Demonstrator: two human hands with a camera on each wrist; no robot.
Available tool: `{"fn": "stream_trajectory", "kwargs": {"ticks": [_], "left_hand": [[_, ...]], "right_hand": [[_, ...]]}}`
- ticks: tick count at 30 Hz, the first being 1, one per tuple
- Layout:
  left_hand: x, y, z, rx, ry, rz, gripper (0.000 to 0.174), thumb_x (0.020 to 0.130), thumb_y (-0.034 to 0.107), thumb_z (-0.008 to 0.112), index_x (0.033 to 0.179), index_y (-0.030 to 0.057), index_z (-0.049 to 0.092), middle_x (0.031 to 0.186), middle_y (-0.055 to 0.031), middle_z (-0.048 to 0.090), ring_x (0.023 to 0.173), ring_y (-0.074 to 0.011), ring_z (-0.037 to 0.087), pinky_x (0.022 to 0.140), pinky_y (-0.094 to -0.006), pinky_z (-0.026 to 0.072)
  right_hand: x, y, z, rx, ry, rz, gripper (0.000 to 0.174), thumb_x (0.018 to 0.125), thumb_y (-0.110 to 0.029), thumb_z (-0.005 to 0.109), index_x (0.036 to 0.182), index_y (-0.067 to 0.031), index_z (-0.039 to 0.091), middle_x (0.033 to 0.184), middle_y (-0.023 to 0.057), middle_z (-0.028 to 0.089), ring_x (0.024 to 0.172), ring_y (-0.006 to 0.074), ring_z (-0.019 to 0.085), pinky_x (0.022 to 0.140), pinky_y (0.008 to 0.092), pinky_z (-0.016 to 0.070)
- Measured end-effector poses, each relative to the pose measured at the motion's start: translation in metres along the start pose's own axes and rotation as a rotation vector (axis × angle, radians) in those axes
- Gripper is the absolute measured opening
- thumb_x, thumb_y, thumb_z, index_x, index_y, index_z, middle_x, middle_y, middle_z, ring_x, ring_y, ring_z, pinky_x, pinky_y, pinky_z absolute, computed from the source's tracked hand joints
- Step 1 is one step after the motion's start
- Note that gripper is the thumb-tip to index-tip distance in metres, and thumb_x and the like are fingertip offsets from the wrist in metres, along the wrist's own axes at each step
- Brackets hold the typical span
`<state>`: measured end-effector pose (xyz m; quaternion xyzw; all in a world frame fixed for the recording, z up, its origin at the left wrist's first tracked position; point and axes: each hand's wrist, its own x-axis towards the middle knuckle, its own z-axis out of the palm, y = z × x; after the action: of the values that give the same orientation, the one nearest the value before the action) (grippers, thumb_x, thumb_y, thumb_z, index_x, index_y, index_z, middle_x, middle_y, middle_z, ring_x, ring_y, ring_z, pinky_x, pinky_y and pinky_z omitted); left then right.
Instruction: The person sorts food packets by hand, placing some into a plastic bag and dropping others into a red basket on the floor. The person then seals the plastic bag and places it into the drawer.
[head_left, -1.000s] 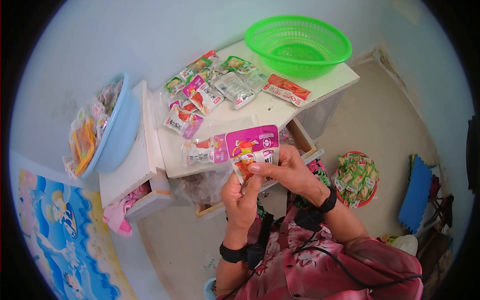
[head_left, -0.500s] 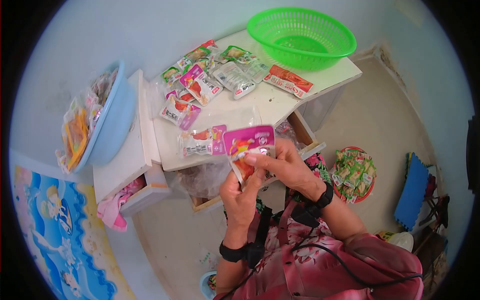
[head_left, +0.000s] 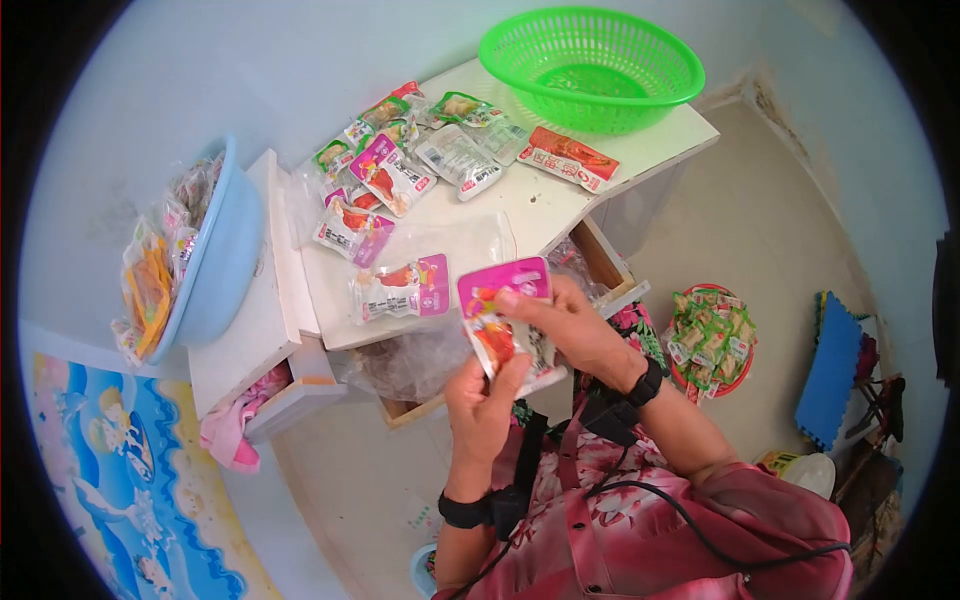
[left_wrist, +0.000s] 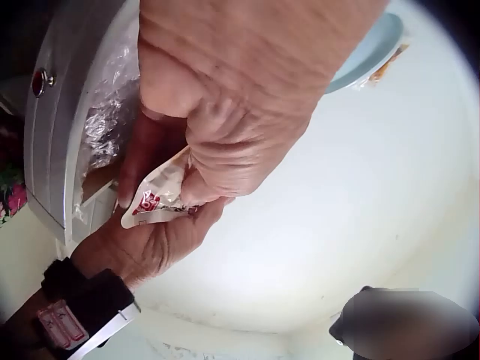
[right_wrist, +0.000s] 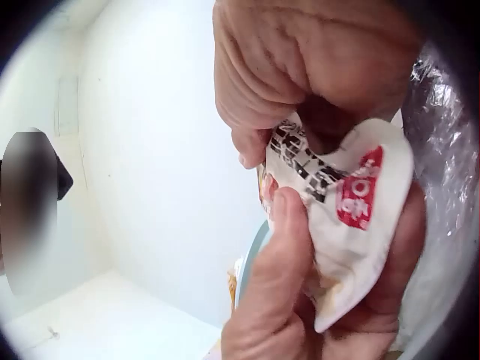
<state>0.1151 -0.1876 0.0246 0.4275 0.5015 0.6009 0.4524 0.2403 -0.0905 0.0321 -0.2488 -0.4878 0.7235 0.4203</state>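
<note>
A purple and white snack pouch (head_left: 497,335) with a reddish-brown food picture is held up between both hands, in front of the tabletop's near edge. My left hand (head_left: 480,405) pinches its lower left part, thumb across the front. From the right, my right hand (head_left: 572,325) grips the other side, its thumb pressing on the upper front. The right wrist view shows the pouch (right_wrist: 349,240) bent between the hands, with black lettering and a red label; its far side is hidden. A similar purple and white pouch (head_left: 400,288) lies on the table just beyond.
On the white table (head_left: 555,220) lie a pile of snack pouches (head_left: 390,175), a red packet (head_left: 568,158) and a green basket (head_left: 590,115). An open drawer (head_left: 400,370) holds clear plastic. Left stands a blue basin (head_left: 215,265) of packets; a red basket (head_left: 748,375) of green packets sits on the floor.
The thumbs have moved apart on the pouch, the right one higher and the left one lower. More of the pouch's lower right edge shows below the right hand.
</note>
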Motion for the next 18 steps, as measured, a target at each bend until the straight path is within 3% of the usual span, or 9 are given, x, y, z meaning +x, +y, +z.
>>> {"fn": "stream_trajectory", "kwargs": {"ticks": [1,4,9,12,16,18], "left_hand": [[-0.002,0.001,0.001,0.015,-0.03,0.006,0.02,0.096,0.011,0.068,0.111,-0.0014,0.067,0.096,0.002,0.066,0.081,-0.0045,0.055,0.071,-0.023,0.0457],[-0.007,-0.003,0.003,0.022,-0.057,-0.035,0.02,0.095,0.012,0.069,0.11,-0.0013,0.068,0.098,0.0006,0.067,0.083,-0.0047,0.057,0.074,-0.023,0.0468],[-0.003,-0.01,0.003,-0.072,-0.112,-0.123,0.025,0.096,0.011,0.069,0.116,-0.0022,0.066,0.104,-0.0044,0.07,0.089,-0.0067,0.062,0.078,-0.0244,0.0515],[0.001,-0.003,0.007,-0.122,-0.1,-0.128,0.025,0.098,0.009,0.064,0.119,-0.0038,0.064,0.107,-0.0074,0.07,0.092,-0.0119,0.067,0.078,-0.0268,0.0572],[0.009,0.003,-0.006,0.025,-0.181,-0.179,0.025,0.098,0.009,0.063,0.119,-0.0042,0.064,0.106,-0.0083,0.07,0.09,-0.0132,0.068,0.078,-0.0276,0.0579],[0.01,0.023,-0.014,0.085,-0.226,-0.296,0.026,0.097,0.009,0.064,0.119,-0.0042,0.065,0.106,-0.0075,0.071,0.09,-0.0119,0.068,0.079,-0.0274,0.0573]], "right_hand": [[-0.001,-0.001,-0.004,0.02,0.012,0.065,0.029,0.098,-0.025,0.067,0.113,-0.0011,0.072,0.099,-0.0026,0.071,0.087,0.0026,0.058,0.077,0.0236,0.0485],[-0.001,-0.001,-0.008,-0.028,-0.036,-0.018,0.029,0.1,-0.026,0.065,0.111,0.0006,0.072,0.097,-0.0021,0.071,0.087,0.0028,0.058,0.079,0.0237,0.0486],[-0.002,-0.002,-0.012,0.053,0.076,0.034,0.029,0.1,-0.025,0.065,0.112,0.0013,0.071,0.098,-0.0012,0.071,0.089,0.0033,0.059,0.08,0.0236,0.0487],[0.0,-0.003,-0.014,0.042,0.106,-0.009,0.028,0.101,-0.023,0.064,0.112,0.0014,0.071,0.1,-0.0013,0.07,0.091,0.0031,0.059,0.082,0.0229,0.0482],[0.001,-0.012,-0.027,-0.017,0.046,-0.061,0.026,0.101,-0.022,0.063,0.111,-0.0004,0.071,0.097,-0.0031,0.068,0.09,0.0029,0.058,0.081,0.0224,0.0476],[0.003,-0.022,-0.044,-0.082,-0.024,-0.051,0.025,0.1,-0.023,0.064,0.111,-0.0015,0.071,0.096,-0.0036,0.067,0.089,0.0027,0.057,0.08,0.022,0.0472]]}}
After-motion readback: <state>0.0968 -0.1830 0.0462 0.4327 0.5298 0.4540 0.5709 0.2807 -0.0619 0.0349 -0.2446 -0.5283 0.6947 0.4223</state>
